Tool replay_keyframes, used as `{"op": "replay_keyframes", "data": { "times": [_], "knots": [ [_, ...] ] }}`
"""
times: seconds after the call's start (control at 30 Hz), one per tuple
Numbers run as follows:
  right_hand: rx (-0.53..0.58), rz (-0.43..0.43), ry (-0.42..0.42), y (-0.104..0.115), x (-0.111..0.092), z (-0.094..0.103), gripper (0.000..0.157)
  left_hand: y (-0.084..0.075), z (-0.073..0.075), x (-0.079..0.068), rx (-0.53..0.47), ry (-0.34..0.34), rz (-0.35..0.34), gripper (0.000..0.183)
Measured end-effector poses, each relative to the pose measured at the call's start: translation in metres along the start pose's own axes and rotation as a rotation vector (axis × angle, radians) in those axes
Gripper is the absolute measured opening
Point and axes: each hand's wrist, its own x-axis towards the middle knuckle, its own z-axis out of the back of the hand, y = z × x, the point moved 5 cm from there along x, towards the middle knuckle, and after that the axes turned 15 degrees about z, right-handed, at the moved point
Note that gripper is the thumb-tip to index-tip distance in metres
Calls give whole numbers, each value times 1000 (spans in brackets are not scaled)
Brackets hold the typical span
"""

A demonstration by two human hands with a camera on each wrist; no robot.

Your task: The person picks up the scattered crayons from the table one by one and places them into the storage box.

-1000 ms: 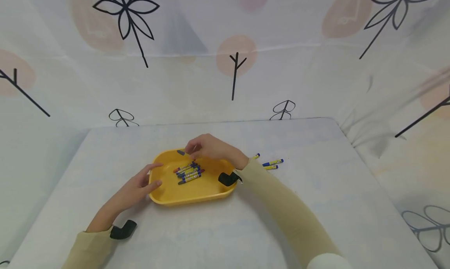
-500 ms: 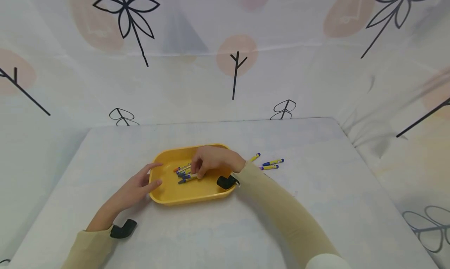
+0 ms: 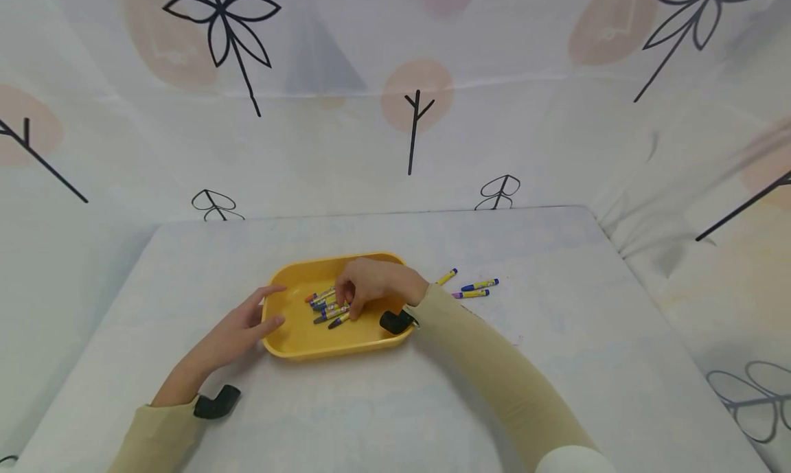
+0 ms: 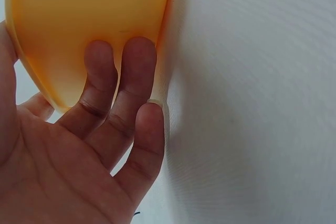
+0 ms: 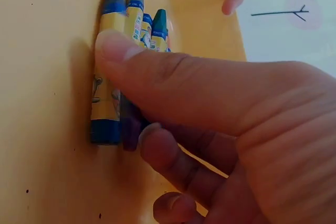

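In the head view, a row of yellow-wrapped crayons lies in the yellow tray. My right hand is over the tray and pinches a dark-tipped crayon at the near side of that row. In the right wrist view, the thumb lies across this crayon, beside others with blue, grey and green tips. Its opposing fingertip is hidden. My left hand holds the tray's left end, thumb and one finger over the rim. The left wrist view shows its other fingers against the outer wall.
Several more crayons lie on the white cloth-covered table, right of the tray and partly behind my right forearm. A patterned cloth rises behind the table's far edge.
My right hand has come down from the tray's far rim to the row, bringing a dark-tipped crayon, which now lies at the near side. The left hand has stayed in place.
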Motion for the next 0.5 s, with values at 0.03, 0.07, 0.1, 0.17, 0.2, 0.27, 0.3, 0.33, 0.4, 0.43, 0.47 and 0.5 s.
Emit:
{"op": "replay_keyframes", "data": {
  "times": [0.03,0.07,0.1,0.17,0.2,0.27,0.3,0.33,0.4,0.43,0.47,0.5],
  "knots": [
    [12,5,-5,0,-1,0,20,0,0,0,-1,1,0,65],
    [25,10,-13,0,-2,1,20,0,0,0,-1,1,2,65],
    [44,17,-23,1,-3,2,20,0,0,0,-2,1,2,65],
    [80,39,-44,2,-6,6,20,0,0,-1,-2,1,4,65],
    [94,50,-53,3,-7,8,20,-1,0,-1,-4,2,4,64],
    [118,68,-71,6,-11,14,22,-1,0,-1,-4,1,0,65],
    [128,74,-78,7,-13,18,23,-1,0,-1,-4,0,-2,64],
    [131,79,-84,7,-16,21,24,-1,0,-2,-3,-1,-3,64],
    [135,81,-102,9,-22,29,26,-1,0,-2,-3,-1,-6,64],
    [139,84,-113,10,-26,34,27,-2,0,-2,-2,-2,-6,64],
    [134,84,-128,11,-31,38,28,-2,0,-2,-1,-2,-4,65],
    [133,85,-143,12,-37,43,28,-2,0,-2,3,-4,-2,65]
  ]
}}
